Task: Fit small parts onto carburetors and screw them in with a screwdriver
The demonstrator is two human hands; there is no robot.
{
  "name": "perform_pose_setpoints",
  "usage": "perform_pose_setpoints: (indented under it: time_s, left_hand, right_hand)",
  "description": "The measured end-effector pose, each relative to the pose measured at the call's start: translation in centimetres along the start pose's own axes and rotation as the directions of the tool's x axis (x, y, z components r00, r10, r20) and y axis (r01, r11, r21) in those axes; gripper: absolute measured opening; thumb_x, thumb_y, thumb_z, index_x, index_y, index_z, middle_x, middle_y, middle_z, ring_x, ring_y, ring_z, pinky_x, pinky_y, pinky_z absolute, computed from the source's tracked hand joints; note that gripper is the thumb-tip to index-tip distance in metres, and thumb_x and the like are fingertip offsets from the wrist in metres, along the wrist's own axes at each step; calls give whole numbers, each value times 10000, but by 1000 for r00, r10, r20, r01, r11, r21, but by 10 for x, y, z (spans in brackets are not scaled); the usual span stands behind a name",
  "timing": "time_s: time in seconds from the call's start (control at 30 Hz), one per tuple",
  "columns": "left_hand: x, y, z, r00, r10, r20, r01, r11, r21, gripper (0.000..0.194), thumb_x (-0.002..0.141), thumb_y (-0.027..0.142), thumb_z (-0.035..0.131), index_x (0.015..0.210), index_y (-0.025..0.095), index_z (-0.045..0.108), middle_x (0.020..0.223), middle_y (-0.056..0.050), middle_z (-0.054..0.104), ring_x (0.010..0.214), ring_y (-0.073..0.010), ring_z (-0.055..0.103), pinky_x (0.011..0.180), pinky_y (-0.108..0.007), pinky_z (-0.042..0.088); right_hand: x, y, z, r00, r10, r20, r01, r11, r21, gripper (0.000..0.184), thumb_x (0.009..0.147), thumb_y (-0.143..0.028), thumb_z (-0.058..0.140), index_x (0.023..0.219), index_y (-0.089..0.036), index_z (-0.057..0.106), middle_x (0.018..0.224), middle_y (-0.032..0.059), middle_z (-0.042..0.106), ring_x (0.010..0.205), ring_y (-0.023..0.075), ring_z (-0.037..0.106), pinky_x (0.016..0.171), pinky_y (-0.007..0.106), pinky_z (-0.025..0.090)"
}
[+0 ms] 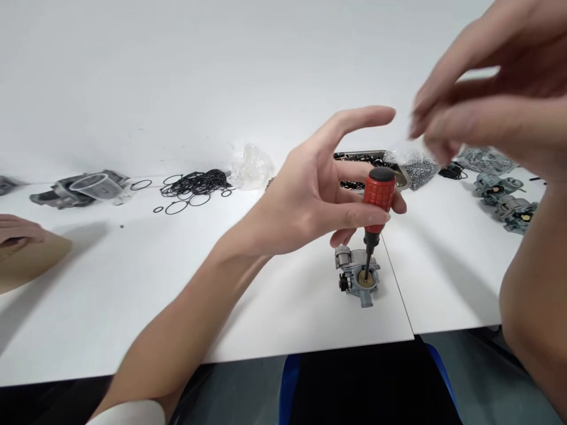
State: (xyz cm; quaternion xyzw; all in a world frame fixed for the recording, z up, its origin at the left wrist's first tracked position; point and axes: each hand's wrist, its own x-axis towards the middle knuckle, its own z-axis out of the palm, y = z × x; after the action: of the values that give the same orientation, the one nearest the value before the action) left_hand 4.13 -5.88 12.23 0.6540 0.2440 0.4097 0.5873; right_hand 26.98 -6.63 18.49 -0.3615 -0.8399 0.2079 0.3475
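My left hand is closed around the red handle of a screwdriver, with the index finger stretched out away from it. The screwdriver stands nearly upright, its tip down at the brass-coloured disc inside the round opening of a grey metal carburetor. That carburetor rests on the white table near the front edge. Raised above the table at the upper right is my right hand, slightly blurred, its thumb and fingertips pinched together. Whatever lies between those fingertips cannot be made out.
Behind my left hand sits a metal tray of small dark parts. Black rubber rings lie beside a clear plastic bag. More carburetors stand at right. Grey parts with a clear cup and another person's hand are at left.
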Motion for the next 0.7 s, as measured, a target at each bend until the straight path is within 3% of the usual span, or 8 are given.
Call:
perform_pose_setpoints:
  time_s: [0.1,0.13,0.27,0.4,0.5,0.57,0.6,0.7]
  left_hand:
    - [0,0,-2,999,-26,-42,25,1000,-18,781,576,-5,865,1254,263,583,750,24,714,606,-217,725,408,-224,532]
    - [0,0,-2,1000,-17,-24,17,1000,-6,754,583,10,866,1240,252,586,756,28,712,617,-215,729,418,-221,538]
    - [2,-3,0,992,55,111,-62,996,66,627,653,40,823,1191,209,548,887,29,708,685,-156,731,540,-211,584]
    - [6,-11,3,982,130,139,-147,983,113,517,698,55,796,1110,160,501,700,74,639,615,-109,675,490,-179,542]
    - [7,-12,0,983,142,113,-154,982,106,494,713,49,775,1120,170,524,686,65,647,506,-90,624,378,-160,448]
    - [6,-10,-4,976,132,174,-149,985,90,503,755,42,719,1196,177,518,805,24,696,520,-90,633,388,-178,470]
    - [5,-9,-4,972,121,204,-141,986,87,515,764,41,703,1222,180,512,856,11,706,534,-92,639,401,-187,490]
    - [4,-7,-2,972,87,216,-116,986,122,580,738,66,747,1254,184,510,850,25,698,533,-84,630,415,-183,501]
  right_hand:
    - [6,-6,11,931,-233,282,279,951,-133,173,927,-374,613,1011,-341,761,1002,-55,705,785,114,643,651,265,519]
    - [8,-5,15,917,-236,322,297,942,-155,185,940,-350,592,1021,-362,758,984,-62,711,753,108,641,619,258,519]
    - [15,-3,32,973,-116,200,174,937,-304,129,864,-417,684,823,-315,752,700,-29,627,764,135,649,618,253,509]
    - [18,-11,45,996,-82,41,91,823,-561,538,874,-533,643,478,-194,510,513,-25,376,722,115,607,694,255,507]
    - [15,-23,39,982,-147,122,189,842,-505,375,973,-399,532,672,-221,667,685,-54,575,692,50,568,705,209,475]
    - [12,-34,30,973,-53,223,141,904,-403,177,956,-269,562,945,-305,736,916,-105,675,748,21,600,731,178,473]
    - [11,-39,26,966,35,256,71,917,-394,192,939,-244,583,1027,-336,728,970,-115,685,803,27,629,754,177,482]
    - [11,-53,23,947,249,203,-100,829,-550,208,927,-404,585,910,-253,727,888,-66,686,995,136,671,871,286,518]
